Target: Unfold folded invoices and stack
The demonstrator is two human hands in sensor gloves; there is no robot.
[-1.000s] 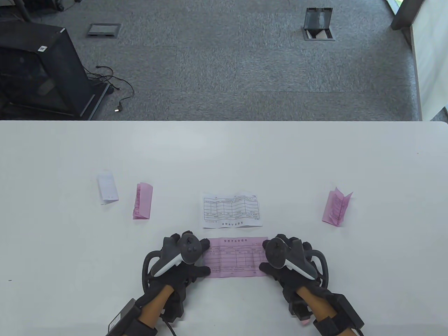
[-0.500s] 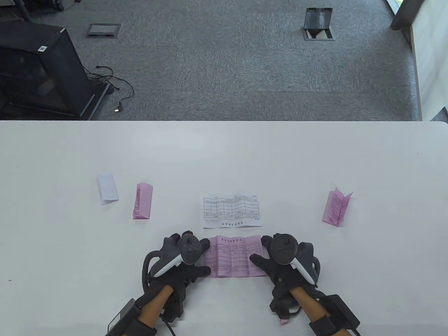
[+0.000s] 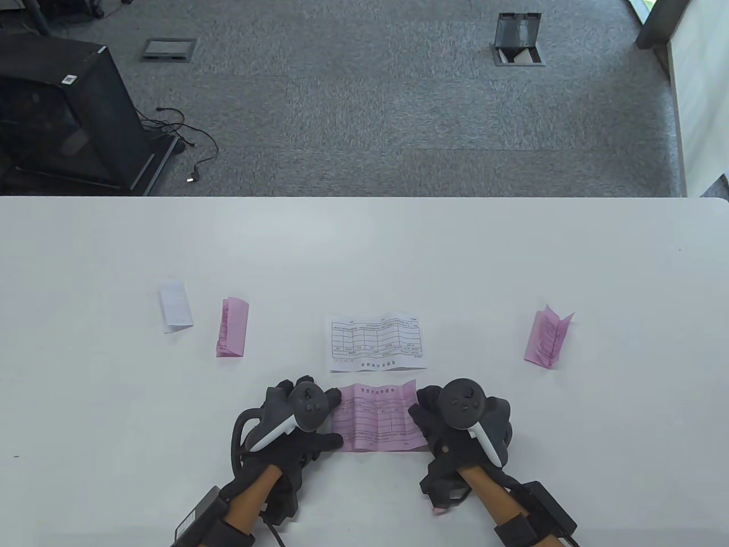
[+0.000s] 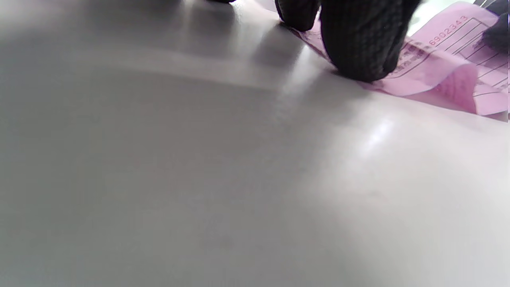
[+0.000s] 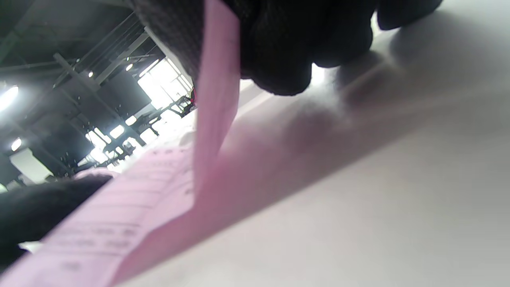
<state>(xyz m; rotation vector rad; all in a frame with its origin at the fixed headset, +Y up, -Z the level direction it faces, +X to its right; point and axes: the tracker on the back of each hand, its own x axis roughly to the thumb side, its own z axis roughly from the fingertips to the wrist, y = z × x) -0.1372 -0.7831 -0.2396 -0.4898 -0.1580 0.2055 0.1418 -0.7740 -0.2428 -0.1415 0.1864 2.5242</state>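
Pink invoice (image 3: 376,419) just nearer than the white invoice (image 3: 377,342), ready for stacking. Left end pinned flat under left hand (image 3: 296,419) fingers (image 4: 358,48); right end lifted, pinched by right hand (image 3: 455,421), presumably easing creases.

1. Pink invoice (image 3: 377,419): L + R ends hidden under both gloves in table view; R wrist view blurred, print unreadable.
2. Right hand (image 3: 455,419): fingertips hidden by tracker and glove from above; grip on paper edge only partly seen in wrist view.
3. Left hand (image 3: 296,421): cut off by top edge in L wrist view.
4. White invoice (image 3: 377,342): print too small to read.
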